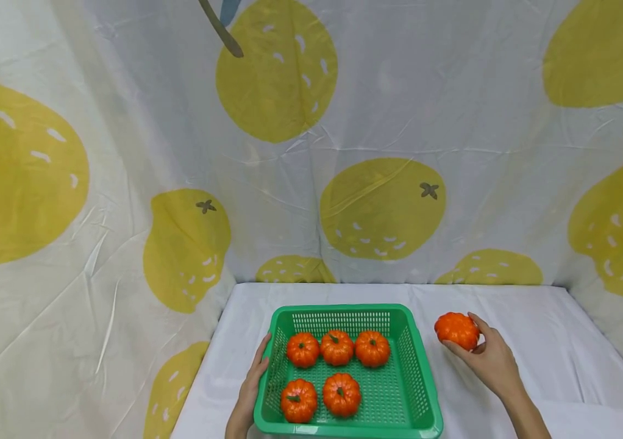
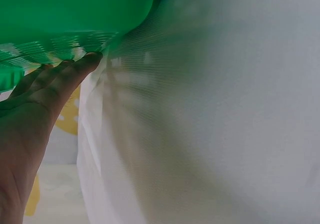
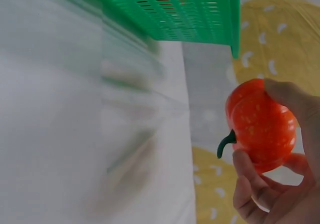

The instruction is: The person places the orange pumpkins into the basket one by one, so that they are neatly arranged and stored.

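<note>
My right hand [image 1: 494, 361] pinches a small orange toy pumpkin [image 1: 456, 330] between thumb and fingers, to the right of a green plastic basket [image 1: 427, 390]. In the right wrist view the pumpkin [image 3: 262, 126] has a curved dark green stem poking out to the left. Against the basket's left wall lies my left hand [image 1: 250, 390], its fingers extended along the outside. The left wrist view shows those fingers [image 2: 75, 76] straight, at the slotted wall. Inside the basket, three pumpkins [image 1: 337, 347] form a back row and two more pumpkins [image 1: 341, 395] sit in front, towards the left.
The basket stands on a white cloth-covered table [image 1: 514, 317]. Behind the table hangs a pale curtain [image 1: 470, 201] printed with yellow fruit, and similar fabric closes in the left and right sides. Bare basket floor [image 1: 385, 396] shows at the front right.
</note>
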`<move>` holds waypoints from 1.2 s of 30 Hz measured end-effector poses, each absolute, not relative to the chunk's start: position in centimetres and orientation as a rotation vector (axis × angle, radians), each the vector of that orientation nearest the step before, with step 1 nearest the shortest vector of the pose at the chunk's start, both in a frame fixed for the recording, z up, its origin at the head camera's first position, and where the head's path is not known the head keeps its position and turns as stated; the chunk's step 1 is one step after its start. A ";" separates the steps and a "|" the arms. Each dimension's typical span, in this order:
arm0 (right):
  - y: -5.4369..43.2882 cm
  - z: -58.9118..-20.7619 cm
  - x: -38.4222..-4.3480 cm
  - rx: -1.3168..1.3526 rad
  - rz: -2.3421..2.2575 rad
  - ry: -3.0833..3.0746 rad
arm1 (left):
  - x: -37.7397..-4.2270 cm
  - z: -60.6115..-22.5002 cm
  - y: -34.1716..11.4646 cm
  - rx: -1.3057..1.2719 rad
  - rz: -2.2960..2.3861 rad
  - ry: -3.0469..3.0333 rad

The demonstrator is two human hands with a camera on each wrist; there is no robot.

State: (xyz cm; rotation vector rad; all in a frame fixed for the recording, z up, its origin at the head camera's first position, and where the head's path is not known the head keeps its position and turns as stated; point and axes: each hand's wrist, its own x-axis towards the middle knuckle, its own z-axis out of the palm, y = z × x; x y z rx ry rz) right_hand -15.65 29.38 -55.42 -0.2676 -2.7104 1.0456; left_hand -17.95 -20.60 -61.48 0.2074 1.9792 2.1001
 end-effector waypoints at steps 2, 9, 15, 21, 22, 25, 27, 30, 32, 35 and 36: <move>29.4 -55.4 -15.6 -0.266 1.043 -2.706 | -18.0 -61.5 -20.6 0.202 2.108 1.980; 29.4 -55.3 -15.4 -0.321 1.088 -2.751 | -17.9 -61.5 -20.6 0.215 2.110 1.981; 29.2 -55.5 -15.1 -0.418 1.184 -2.783 | -17.8 -61.4 -20.5 0.222 2.105 1.978; 29.0 -56.7 -14.6 -0.457 1.190 -2.793 | -17.8 -61.4 -20.5 0.223 2.091 1.986; 29.0 -56.8 -14.6 -0.458 1.194 -2.799 | -17.8 -61.4 -20.5 0.223 2.091 1.986; 29.1 -57.3 -14.5 -0.472 1.207 -2.815 | -17.9 -61.5 -20.5 0.223 2.102 1.975; 29.1 -57.5 -14.5 -0.507 1.239 -2.819 | -17.9 -61.5 -20.5 0.220 2.109 1.966; 29.1 -57.7 -14.4 -0.558 1.301 -2.805 | -17.9 -61.6 -20.6 0.197 2.113 1.956; 29.2 -57.7 -14.3 -0.573 1.336 -2.798 | -17.9 -61.6 -20.6 0.198 2.113 1.959; 29.4 -57.7 -14.1 -0.581 1.349 -2.789 | -17.9 -61.7 -20.6 0.195 2.119 1.956; 29.5 -57.7 -14.0 -0.587 1.348 -2.794 | -17.9 -61.6 -20.6 0.199 2.121 1.954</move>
